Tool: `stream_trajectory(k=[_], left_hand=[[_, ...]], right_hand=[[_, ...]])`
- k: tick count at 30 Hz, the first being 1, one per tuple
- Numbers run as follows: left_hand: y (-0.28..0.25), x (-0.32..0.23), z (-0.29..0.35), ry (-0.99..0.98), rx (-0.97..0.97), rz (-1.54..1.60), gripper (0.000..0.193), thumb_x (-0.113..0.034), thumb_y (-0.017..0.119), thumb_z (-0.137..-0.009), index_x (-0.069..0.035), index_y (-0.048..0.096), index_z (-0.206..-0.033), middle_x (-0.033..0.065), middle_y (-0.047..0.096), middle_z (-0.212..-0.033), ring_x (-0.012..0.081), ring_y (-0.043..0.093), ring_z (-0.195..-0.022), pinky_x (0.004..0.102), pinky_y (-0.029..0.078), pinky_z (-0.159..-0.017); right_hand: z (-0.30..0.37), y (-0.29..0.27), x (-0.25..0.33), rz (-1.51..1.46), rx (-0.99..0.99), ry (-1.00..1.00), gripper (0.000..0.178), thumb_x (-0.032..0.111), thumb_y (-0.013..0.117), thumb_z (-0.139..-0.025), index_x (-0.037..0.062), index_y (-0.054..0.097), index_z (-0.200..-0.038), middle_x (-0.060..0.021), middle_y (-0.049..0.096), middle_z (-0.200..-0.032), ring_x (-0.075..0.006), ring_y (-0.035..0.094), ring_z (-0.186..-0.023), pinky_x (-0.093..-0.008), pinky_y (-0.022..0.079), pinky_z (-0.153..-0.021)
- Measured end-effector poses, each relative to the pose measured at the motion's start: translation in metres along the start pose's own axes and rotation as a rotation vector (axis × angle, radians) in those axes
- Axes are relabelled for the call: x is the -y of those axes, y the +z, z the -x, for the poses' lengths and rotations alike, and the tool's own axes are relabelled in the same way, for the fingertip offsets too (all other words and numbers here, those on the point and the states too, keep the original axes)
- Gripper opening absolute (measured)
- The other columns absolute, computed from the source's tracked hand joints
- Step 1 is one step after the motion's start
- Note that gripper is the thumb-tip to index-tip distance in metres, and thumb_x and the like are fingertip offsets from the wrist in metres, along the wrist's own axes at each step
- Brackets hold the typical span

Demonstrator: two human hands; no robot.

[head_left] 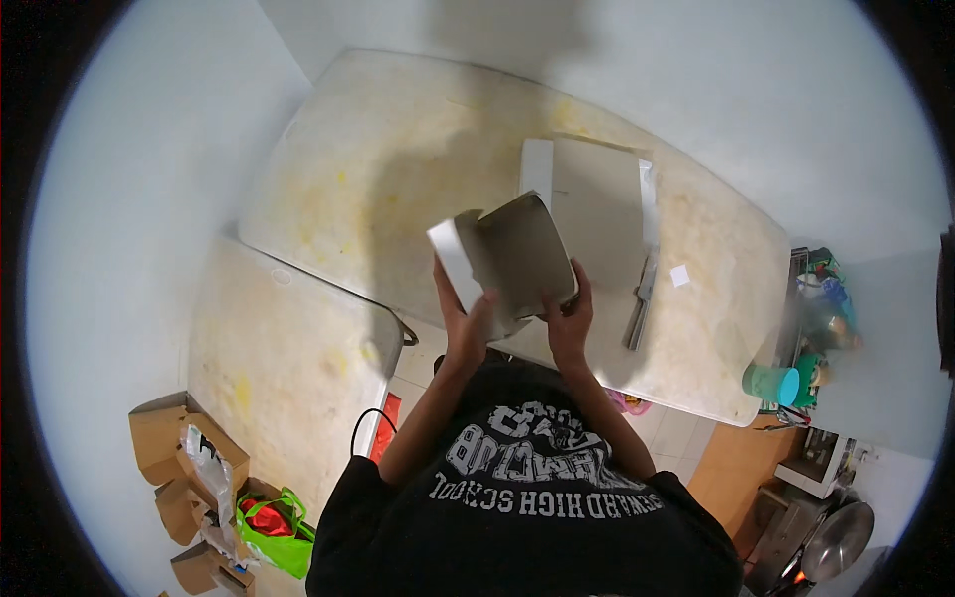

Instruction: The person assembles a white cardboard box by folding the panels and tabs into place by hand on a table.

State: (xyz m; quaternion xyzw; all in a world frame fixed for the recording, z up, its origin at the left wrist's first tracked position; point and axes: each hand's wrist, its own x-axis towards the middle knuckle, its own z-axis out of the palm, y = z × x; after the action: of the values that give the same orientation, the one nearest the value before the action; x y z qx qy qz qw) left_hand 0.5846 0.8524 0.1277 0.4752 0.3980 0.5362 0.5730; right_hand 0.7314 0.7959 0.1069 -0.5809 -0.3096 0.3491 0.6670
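Note:
Between my two hands, over the near side of the table, is a small cardboard box (522,254), grey inside with a white flap at its left. My left hand (466,323) grips its left side, fingers bent behind the white part. At its lower right corner, my right hand (570,316) has its fingers closed around the edge. Behind the box a larger sheet of grey cardboard (602,199) with white folded edges lies flat. Along that sheet's near right corner lies a long, narrow tool (640,303), perhaps a knife or scissors. A small white paper square (679,275) is farther right.
The stained white table (726,338) meets a second table (288,338) at the left. Open brown cartons (179,448) and a green bag (284,537) are at lower left. A teal cup (771,382) stands at the right edge, with a metal pan (839,540) beyond.

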Motion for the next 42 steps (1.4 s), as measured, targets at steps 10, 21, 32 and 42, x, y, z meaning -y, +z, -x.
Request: stream_trajectory(k=[10,21,32,42], left_hand=[[-0.008,-0.008,0.001,-0.421,-0.134,0.547,0.076,-0.014,0.061,-0.079,-0.011,0.027,-0.147,0.0129,0.048,-0.126,0.0252,0.052,-0.115,0.0396,0.049,-0.093],[0.004,-0.02,-0.001,-0.376,0.005,0.312,0.075,-0.012,0.065,-0.074,-0.002,0.033,-0.141,0.0135,0.053,-0.122,0.0266,0.055,-0.113,0.039,0.047,-0.097],[-0.024,-0.024,-0.016,-0.306,0.229,0.459,0.082,-0.011,0.067,-0.069,0.0,0.032,-0.142,0.0177,0.051,-0.13,0.0318,0.054,-0.121,0.047,0.048,-0.101],[0.006,-0.046,-0.017,-0.394,-0.066,0.586,0.071,-0.005,0.063,-0.077,-0.004,0.031,-0.141,0.0151,0.053,-0.125,0.0281,0.055,-0.116,0.0408,0.052,-0.093]], right_hand=[[0.003,-0.002,0.002,0.16,0.002,-0.245,0.06,-0.002,0.066,-0.088,0.0025,0.041,-0.143,-0.0135,0.052,-0.133,-0.0232,0.062,-0.106,-0.0297,0.061,-0.077],[-0.01,0.006,0.038,0.385,0.058,-0.35,0.057,0.001,0.067,-0.089,0.0046,0.045,-0.142,-0.0126,0.056,-0.13,-0.0184,0.062,-0.104,-0.0257,0.058,-0.071],[-0.031,-0.011,0.037,0.0,-0.029,0.031,0.047,0.008,0.066,-0.093,0.0004,0.05,-0.136,-0.0136,0.061,-0.121,-0.019,0.063,-0.105,-0.0316,0.056,-0.084],[-0.01,0.029,0.077,0.494,0.181,-0.305,0.057,0.003,0.075,-0.081,-0.0023,0.052,-0.134,-0.0187,0.066,-0.12,-0.0258,0.068,-0.105,-0.0345,0.057,-0.082]])
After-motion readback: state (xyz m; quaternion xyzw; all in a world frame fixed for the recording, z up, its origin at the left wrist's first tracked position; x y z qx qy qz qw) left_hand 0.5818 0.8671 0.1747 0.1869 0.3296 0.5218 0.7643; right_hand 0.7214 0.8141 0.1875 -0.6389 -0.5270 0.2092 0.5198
